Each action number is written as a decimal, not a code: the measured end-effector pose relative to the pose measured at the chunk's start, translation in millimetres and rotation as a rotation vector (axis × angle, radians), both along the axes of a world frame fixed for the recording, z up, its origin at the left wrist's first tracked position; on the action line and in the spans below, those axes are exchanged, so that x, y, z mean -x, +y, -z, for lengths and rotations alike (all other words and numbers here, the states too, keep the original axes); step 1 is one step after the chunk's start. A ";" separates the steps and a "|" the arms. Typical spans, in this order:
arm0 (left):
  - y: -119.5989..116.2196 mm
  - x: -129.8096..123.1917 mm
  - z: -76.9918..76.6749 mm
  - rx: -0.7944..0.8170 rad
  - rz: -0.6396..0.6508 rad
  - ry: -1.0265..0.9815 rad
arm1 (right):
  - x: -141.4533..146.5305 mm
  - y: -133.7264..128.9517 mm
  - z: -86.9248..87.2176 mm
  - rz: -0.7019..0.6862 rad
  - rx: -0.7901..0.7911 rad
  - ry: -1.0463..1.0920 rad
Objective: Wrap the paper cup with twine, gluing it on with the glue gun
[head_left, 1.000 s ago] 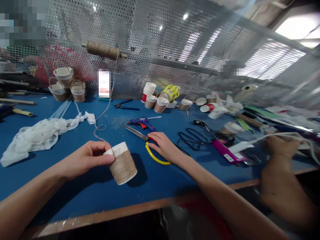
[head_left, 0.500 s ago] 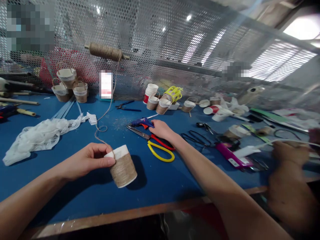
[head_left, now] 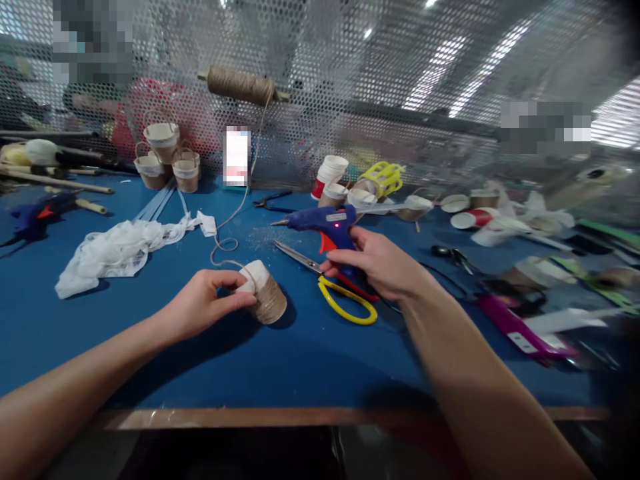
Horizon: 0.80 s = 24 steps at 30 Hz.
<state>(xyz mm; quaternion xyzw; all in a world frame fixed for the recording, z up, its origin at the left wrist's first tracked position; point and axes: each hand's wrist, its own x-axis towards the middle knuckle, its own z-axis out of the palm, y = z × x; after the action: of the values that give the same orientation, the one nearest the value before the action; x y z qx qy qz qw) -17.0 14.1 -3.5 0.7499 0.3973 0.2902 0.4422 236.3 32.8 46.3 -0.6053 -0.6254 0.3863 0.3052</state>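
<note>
My left hand (head_left: 213, 297) pinches the white rim of a paper cup (head_left: 270, 298) wrapped in brown twine, tilted close over the blue table. From the cup, loose twine (head_left: 227, 241) curls up to a spool (head_left: 240, 85) against the mesh. My right hand (head_left: 380, 263) is wrapped around the handle of a blue glue gun (head_left: 320, 220), raised off the table with its nozzle pointing left. A red light glows on its side, and a glue stick pokes out at the back. Scissors (head_left: 347, 307) with yellow and red handles lie beneath the gun.
White lace (head_left: 115, 250) lies at left, near another blue glue gun (head_left: 37, 217). Twine-wrapped baskets (head_left: 163, 143) and a phone (head_left: 237, 157) stand by the mesh. Pliers (head_left: 273, 199), stacked cups (head_left: 333, 172) and a purple tool (head_left: 523, 330) sit farther right.
My right hand has lifted the glue gun from beside the scissors. The cup in my left hand has tipped further over. The other person's arm at right has left the view.
</note>
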 end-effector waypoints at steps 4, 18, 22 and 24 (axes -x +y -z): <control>2.6 1.5 1.0 -0.018 -0.024 0.054 | 9.9 -20.9 0.3 -0.143 0.065 0.179; 3.7 2.0 1.7 0.014 -0.052 0.043 | 16.0 -45.3 8.3 -0.165 -0.027 -0.060; 3.3 3.1 0.9 -0.009 -0.031 0.072 | 15.4 -51.9 13.9 -0.114 -0.282 -0.204; 3.7 3.3 1.6 -0.050 -0.055 0.081 | 12.4 -53.3 17.3 -0.158 -0.381 -0.273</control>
<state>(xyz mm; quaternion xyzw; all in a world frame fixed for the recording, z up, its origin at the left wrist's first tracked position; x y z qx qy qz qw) -20.2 17.8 -5.1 0.7605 0.4279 0.2816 0.3990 223.9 -20.4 29.0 -0.5325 -0.7680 0.1986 0.2953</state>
